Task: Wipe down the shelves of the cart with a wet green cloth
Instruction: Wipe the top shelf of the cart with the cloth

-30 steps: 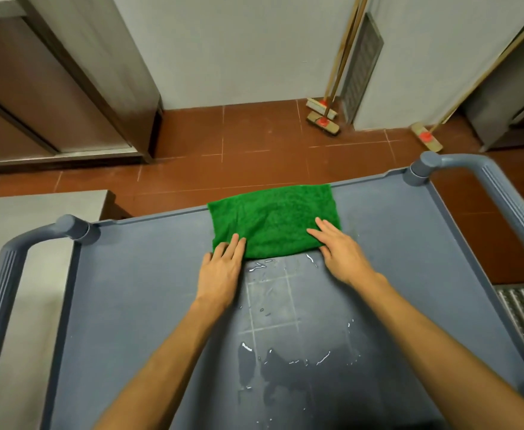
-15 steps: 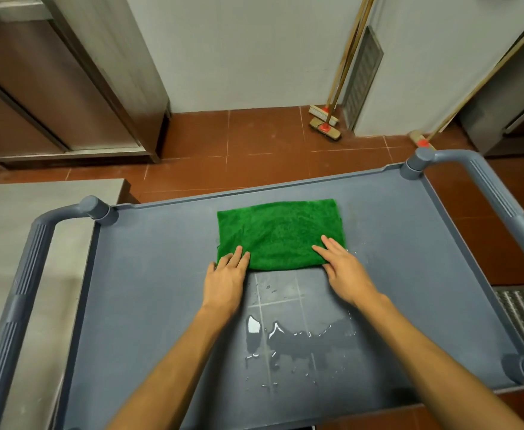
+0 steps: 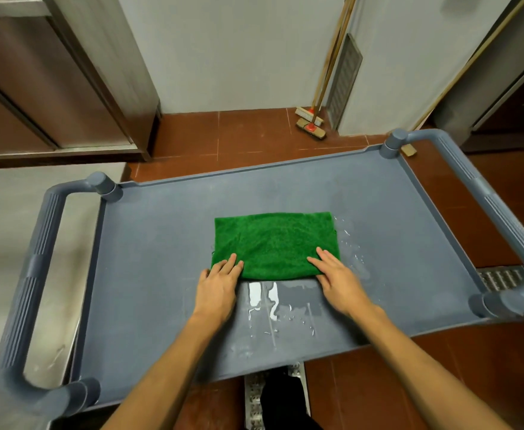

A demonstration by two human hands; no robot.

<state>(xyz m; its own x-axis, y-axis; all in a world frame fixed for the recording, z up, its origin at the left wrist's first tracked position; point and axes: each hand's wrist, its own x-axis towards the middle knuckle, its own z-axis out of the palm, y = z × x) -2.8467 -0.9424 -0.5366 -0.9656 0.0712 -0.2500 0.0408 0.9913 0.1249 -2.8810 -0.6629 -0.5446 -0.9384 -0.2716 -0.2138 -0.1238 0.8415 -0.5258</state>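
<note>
One green cloth (image 3: 274,240) lies flat near the middle of the cart's top shelf (image 3: 149,259). Two hands press its near edge with straight, flat fingers and grip nothing: the left hand (image 3: 217,290) on the near left corner, the right hand (image 3: 338,280) on the near right corner. One patch of water (image 3: 264,301) shines on the shelf between them, just nearer than the cloth.

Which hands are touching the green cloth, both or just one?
Touching, both. The head view shows the left hand with straight fingers on the green cloth at its near left corner, the right hand on its near right corner.
</note>
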